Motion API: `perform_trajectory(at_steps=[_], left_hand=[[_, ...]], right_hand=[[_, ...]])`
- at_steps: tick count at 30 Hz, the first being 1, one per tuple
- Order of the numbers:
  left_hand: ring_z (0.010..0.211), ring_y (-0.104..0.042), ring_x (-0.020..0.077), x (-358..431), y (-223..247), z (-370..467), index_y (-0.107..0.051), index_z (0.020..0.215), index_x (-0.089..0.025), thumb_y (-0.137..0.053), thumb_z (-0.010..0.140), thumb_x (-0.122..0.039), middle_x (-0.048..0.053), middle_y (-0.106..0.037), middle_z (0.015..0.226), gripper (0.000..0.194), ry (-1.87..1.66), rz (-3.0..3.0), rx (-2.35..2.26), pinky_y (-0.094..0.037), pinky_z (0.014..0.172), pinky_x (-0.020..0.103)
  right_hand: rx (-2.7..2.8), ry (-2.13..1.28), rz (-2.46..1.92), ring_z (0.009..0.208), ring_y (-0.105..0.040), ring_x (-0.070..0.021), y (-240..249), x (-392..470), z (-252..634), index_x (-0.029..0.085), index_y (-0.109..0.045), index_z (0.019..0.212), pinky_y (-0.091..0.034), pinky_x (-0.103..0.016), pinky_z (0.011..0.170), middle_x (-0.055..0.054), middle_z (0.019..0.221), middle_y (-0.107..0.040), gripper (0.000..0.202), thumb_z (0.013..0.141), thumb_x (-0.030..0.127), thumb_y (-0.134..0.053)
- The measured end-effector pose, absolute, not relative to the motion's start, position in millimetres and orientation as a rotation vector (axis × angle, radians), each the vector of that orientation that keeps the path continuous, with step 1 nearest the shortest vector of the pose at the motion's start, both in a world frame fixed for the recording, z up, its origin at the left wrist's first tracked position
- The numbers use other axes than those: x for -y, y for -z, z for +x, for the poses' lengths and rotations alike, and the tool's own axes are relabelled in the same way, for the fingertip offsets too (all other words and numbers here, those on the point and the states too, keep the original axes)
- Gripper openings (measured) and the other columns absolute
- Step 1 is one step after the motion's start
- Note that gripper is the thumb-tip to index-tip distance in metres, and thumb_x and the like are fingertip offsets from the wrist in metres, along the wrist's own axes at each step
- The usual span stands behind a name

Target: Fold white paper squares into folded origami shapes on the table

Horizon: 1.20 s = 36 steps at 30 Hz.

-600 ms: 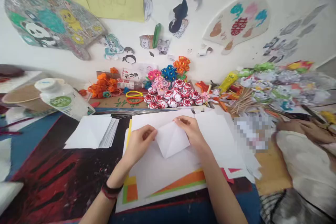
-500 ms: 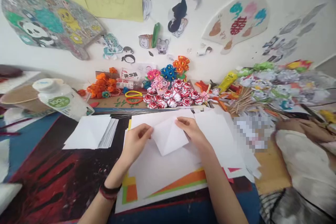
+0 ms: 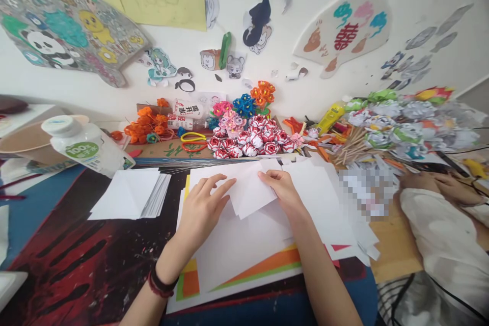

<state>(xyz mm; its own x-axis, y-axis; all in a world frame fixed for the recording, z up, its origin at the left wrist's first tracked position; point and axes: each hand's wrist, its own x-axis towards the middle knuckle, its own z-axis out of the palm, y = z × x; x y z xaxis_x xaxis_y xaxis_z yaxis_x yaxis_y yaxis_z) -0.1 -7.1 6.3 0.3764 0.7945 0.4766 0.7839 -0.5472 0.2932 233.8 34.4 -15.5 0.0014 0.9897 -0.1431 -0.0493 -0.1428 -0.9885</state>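
A square sheet of white paper [image 3: 252, 192] is tilted above a pile of larger white sheets [image 3: 237, 249]. Its right edge is pinched between the thumb and fingers of my right hand [image 3: 280, 183]. My left hand [image 3: 208, 201] is beside the sheet's left edge, fingers apart and holding nothing that I can see. Whether its fingertips touch the paper I cannot tell. A stack of white paper squares [image 3: 124, 193] with a crease across the top one lies to the left on the dark mat [image 3: 95, 260].
Red-and-white paper flowers [image 3: 254, 137] and a blue flower bunch [image 3: 244, 105] stand along the wall. A white bottle [image 3: 86, 145] leans at the left. More white sheets [image 3: 315, 198] lie to the right. Another person's sleeve [image 3: 439, 229] rests at the far right.
My left hand has opened from its pinch on the paper's left side and spread its fingers. The right hand keeps its hold, and the square has turned slightly.
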Motion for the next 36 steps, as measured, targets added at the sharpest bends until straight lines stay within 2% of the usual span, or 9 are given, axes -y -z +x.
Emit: perform_trajectory(at_steps=[6,11,17,22,25,28,31,33,36], left_hand=[[0.091,-0.059,0.0209,9.9,-4.7,-1.8,-0.062,0.12,-0.028,-0.051,0.091,-0.014,0.005,-0.066,0.114,0.034,-0.888,2.735,-1.474,-0.045,0.076,0.032],[0.078,-0.061,0.0165,12.6,-4.1,-3.5,-0.067,0.107,-0.023,-0.048,0.091,-0.016,0.003,-0.071,0.093,0.026,-1.175,2.299,-1.626,-0.044,0.072,0.027],[0.055,-0.052,0.012,7.3,-14.5,-5.2,-0.063,0.077,-0.018,-0.056,0.086,-0.035,-0.001,-0.06,0.06,0.021,-1.227,1.396,-1.505,-0.041,0.057,0.023],[0.055,-0.049,0.0108,4.3,-16.5,-0.8,-0.06,0.069,-0.016,-0.06,0.084,-0.039,-0.001,-0.058,0.056,0.028,-1.126,1.233,-1.322,-0.038,0.056,0.022],[0.054,-0.051,0.0123,3.1,-10.9,-2.1,-0.058,0.069,-0.016,-0.056,0.086,-0.043,0.0,-0.059,0.055,0.031,-1.04,1.234,-1.333,-0.04,0.056,0.023],[0.061,-0.058,0.0161,2.1,-5.0,-5.9,-0.059,0.079,-0.017,-0.056,0.085,-0.046,0.004,-0.066,0.072,0.029,-1.017,1.389,-1.567,-0.044,0.058,0.027],[0.099,-0.061,0.0286,4.1,-6.5,-5.0,-0.056,0.109,-0.017,-0.062,0.082,-0.041,0.014,-0.061,0.12,0.036,-1.215,1.809,-1.912,-0.047,0.078,0.04],[0.122,-0.048,0.0332,7.5,-11.8,0.3,-0.049,0.125,-0.018,-0.059,0.085,-0.031,0.017,-0.049,0.139,0.043,-1.225,2.175,-1.948,-0.039,0.094,0.047],[0.128,-0.045,0.0275,11.6,-18.9,10.4,-0.049,0.128,-0.024,-0.051,0.091,-0.022,0.011,-0.051,0.139,0.037,-0.937,2.522,-1.67,-0.027,0.105,0.048]], right_hand=[[1.172,-1.362,-1.265,0.049,-0.024,-0.0067,14.3,-35.0,232.6,0.019,-0.033,0.055,-0.014,-0.024,0.047,0.007,0.053,-0.028,0.053,0.067,0.051,-0.075],[1.374,-1.447,-1.175,0.052,-0.021,-0.0067,15.9,-36.7,235.3,0.019,-0.034,0.056,-0.013,-0.024,0.049,0.007,0.056,-0.025,0.054,0.07,0.056,-0.071],[1.557,-1.428,-1.227,0.057,-0.034,-0.0086,13.5,-34.9,234.8,0.017,-0.046,0.061,-0.024,-0.022,0.052,0.005,0.061,-0.039,0.043,0.071,0.05,-0.072],[1.479,-1.328,-1.166,0.076,-0.052,-0.0164,4.6,-32.0,225.0,0.016,-0.064,0.084,-0.039,-0.024,0.063,-0.003,0.083,-0.06,0.034,0.074,0.048,-0.07],[1.359,-1.469,-1.17,0.069,-0.053,-0.0163,0.6,-29.4,223.3,0.014,-0.065,0.081,-0.039,-0.025,0.059,-0.004,0.078,-0.061,0.038,0.076,0.052,-0.068],[1.337,-1.598,-1.159,0.064,-0.052,-0.0152,-1.8,-27.2,223.5,0.013,-0.063,0.077,-0.038,-0.025,0.057,-0.003,0.071,-0.058,0.042,0.073,0.054,-0.07],[1.466,-1.654,-1.121,0.061,-0.047,-0.0129,-2.5,-26.2,220.9,0.014,-0.059,0.073,-0.034,-0.024,0.054,0.0,0.068,-0.053,0.042,0.073,0.055,-0.069],[1.64,-1.568,-1.116,0.058,-0.039,-0.0101,-1.7,-26.0,217.2,0.015,-0.053,0.064,-0.028,-0.023,0.052,0.003,0.062,-0.043,0.043,0.074,0.055,-0.068],[1.901,-1.425,-1.077,0.057,-0.029,-0.0087,0.3,-25.0,211.3,0.016,-0.043,0.054,-0.023,-0.023,0.053,0.005,0.058,-0.03,0.049,0.076,0.053,-0.066]])
